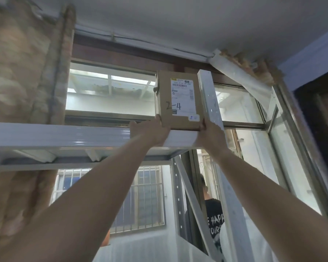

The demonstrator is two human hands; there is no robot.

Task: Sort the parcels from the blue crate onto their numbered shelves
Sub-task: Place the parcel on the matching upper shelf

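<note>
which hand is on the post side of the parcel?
The right hand. It grips the lower right corner of the cardboard parcel, beside the white upright post. The left hand holds the lower left corner, on the side away from the post.

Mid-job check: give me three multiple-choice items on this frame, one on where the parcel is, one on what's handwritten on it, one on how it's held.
1. The parcel stands:
A. on the top shelf
B. in a crate
C. on the floor

2. Handwritten on it:
A. 1-3
B. 2-4
C. 5-6

3. It is held by:
A. the left hand only
B. no hand
C. both hands

Answers:
1 A: its base sits at the shelf's front edge beside the post.
2 B: marker digits on its face.
3 C: left hand and right hand grip the lower corners.
</note>
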